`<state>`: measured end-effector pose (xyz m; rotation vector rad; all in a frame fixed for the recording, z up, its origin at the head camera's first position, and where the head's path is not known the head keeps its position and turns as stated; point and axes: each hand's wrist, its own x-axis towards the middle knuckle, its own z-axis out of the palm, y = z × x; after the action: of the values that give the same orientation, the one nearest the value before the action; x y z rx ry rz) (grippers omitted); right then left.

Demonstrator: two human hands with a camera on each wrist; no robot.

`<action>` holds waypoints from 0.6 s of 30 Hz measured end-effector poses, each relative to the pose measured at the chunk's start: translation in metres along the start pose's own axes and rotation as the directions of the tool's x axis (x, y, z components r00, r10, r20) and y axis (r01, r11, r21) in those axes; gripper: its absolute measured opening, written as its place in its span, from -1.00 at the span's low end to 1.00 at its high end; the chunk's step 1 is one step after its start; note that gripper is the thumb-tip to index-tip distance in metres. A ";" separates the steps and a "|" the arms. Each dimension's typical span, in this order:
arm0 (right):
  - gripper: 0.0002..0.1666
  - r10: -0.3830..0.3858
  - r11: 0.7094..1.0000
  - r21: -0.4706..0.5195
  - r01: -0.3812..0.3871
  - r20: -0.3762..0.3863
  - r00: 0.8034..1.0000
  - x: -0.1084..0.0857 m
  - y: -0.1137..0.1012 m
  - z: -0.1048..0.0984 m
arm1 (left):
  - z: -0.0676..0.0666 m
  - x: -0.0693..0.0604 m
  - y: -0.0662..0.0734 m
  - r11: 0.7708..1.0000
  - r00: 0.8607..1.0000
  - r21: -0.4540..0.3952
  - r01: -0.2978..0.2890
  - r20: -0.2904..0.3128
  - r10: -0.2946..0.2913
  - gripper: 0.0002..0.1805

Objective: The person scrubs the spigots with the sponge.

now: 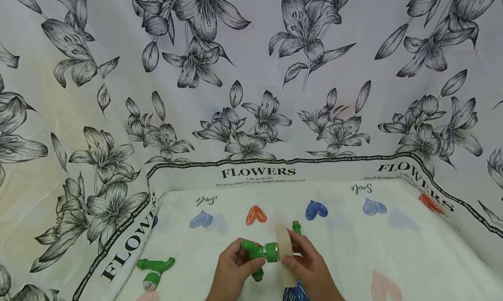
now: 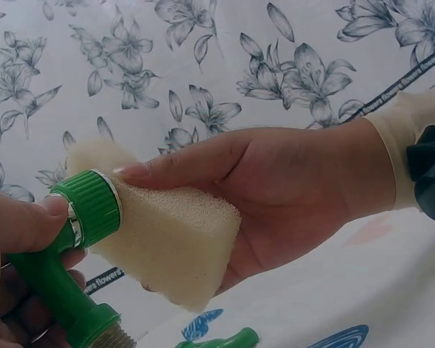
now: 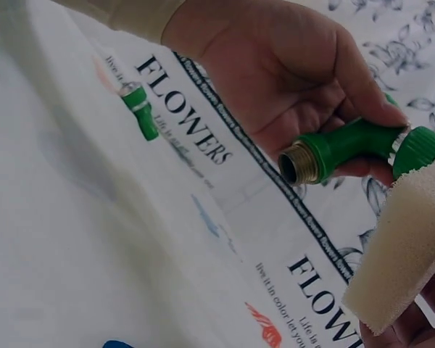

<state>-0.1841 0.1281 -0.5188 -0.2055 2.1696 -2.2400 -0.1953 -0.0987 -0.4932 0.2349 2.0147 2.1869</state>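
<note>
Between the fingers of my left hand is a green plastic tap with a ribbed knob and a brass threaded end. My right hand holds a cream sponge, thumb on the near face and fingers behind it. The sponge meets the knob end of the tap, in front of my body over the cloth. In the left wrist view, the right thumb lies along the sponge's top edge. The left thumb presses near the silver ring at the knob's base.
A second green tap lies on the cloth to the left. Another green piece with a brass end shows behind the right hand, partly hidden. White cloth with hearts covers the surface; flower-printed curtains rise at the back and sides.
</note>
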 end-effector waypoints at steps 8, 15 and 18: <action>-0.30 0.010 1.000 -0.029 -0.009 0.011 1.000 -0.002 0.006 0.000 | -0.001 -0.004 -0.005 0.999 1.000 -0.036 0.005 0.024 -0.004 -0.56; -0.34 -0.064 0.997 -0.042 0.063 -0.028 0.998 -0.003 -0.003 0.003 | -0.001 0.004 -0.007 0.999 1.000 -0.043 -0.009 0.009 0.009 -0.50; -0.32 -0.139 0.989 -0.057 0.137 -0.031 0.990 -0.004 -0.010 0.007 | 0.001 0.009 -0.006 0.999 0.999 -0.017 -0.027 -0.038 0.026 -0.55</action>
<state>-0.1783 0.1221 -0.5095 -0.3292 2.3045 -2.2712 -0.2039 -0.0957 -0.4990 0.2216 2.0222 2.2403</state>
